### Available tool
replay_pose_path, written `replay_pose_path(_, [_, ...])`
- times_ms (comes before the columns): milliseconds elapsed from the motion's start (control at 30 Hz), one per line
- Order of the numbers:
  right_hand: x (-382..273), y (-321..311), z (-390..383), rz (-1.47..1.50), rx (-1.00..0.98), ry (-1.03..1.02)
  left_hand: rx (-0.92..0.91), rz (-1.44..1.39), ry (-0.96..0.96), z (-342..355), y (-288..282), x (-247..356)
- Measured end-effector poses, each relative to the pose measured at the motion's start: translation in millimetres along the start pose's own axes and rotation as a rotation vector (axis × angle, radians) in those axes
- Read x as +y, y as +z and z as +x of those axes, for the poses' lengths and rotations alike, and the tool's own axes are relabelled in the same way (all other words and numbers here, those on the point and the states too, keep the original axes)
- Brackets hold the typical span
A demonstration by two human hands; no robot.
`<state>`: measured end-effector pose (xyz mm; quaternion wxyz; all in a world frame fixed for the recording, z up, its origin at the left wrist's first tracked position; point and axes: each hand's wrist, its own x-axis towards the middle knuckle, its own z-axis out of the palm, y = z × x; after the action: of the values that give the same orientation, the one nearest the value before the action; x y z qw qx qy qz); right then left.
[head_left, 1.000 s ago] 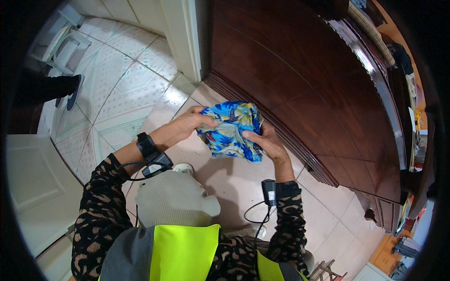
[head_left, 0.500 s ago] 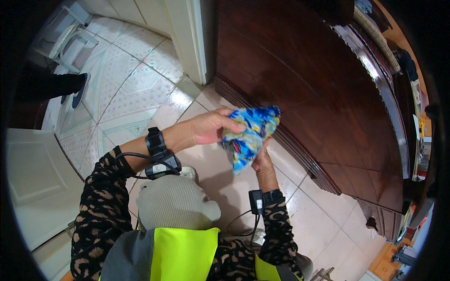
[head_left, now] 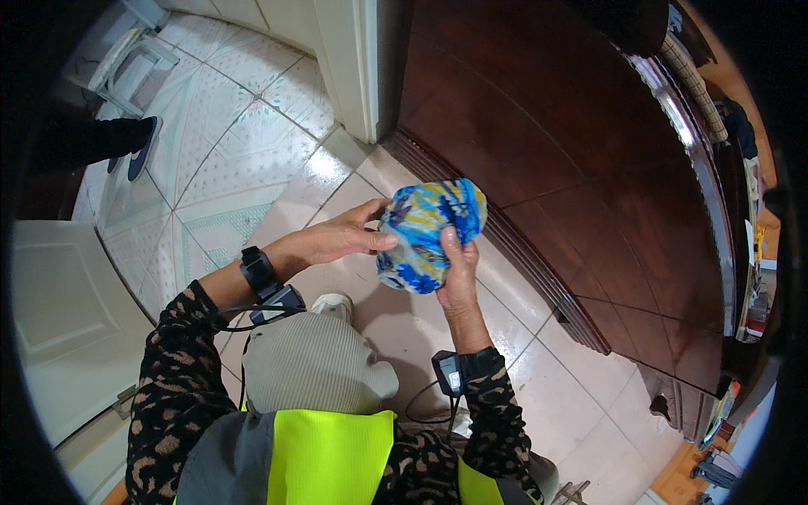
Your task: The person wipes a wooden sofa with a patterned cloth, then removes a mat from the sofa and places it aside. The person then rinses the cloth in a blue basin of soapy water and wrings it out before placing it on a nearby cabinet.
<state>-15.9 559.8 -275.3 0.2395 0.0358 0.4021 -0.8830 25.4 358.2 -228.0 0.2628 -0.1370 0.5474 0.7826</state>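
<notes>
The cloth (head_left: 425,217) is above the floor (head_left: 539,396), left of the cabinet (head_left: 547,151). The left hand (head_left: 337,240) pinches its left edge; the right hand (head_left: 459,278) grasps its near side. An even, gentle hold should keep it neat.

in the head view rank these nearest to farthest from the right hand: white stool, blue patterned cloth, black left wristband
1. Blue patterned cloth: in the right hand
2. Black left wristband: to the left
3. White stool: upper left, beyond the doorway
</notes>
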Motion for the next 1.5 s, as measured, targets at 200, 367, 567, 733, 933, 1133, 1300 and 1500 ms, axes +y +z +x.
replay_pose_path(200, [10.3,19.6,5.2,-0.348,-0.067,0.011,0.009,-0.096,0.176,11.4,3.7,-9.3])
replay_pose_path(367, [8.9,10.3,17.1,-1.268,0.095,-0.564,0.008,-0.158,0.133,12.8,-1.9,-15.1])
replay_pose_path(567, [24.9,-0.1,9.7,-0.288,0.096,0.359,0.018,0.058,-0.1,2.5,-2.8,-12.6])
replay_pose_path(733, [43.1,1.2,14.3,0.021,0.256,0.336,0.074,0.165,-0.165,-5.6,-10.2,-18.6])
replay_pose_path(933, [62.2,22.3,50.2,0.175,0.12,0.478,0.375,-0.027,-0.01,9.9,-34.2,-21.2])
replay_pose_path(1133, [62.8,57.1,90.2,0.243,0.209,0.48,0.442,-0.126,0.245,27.0,-63.4,0.7])
replay_pose_path(1300, [68.9,59.6,134.7,0.207,0.269,0.309,0.357,-0.089,0.348,59.2,-76.8,12.0])
replay_pose_path(1500, [113.8,35.1,187.4,0.127,0.382,0.479,0.57,-0.181,0.101,96.3,-104.9,-4.1])
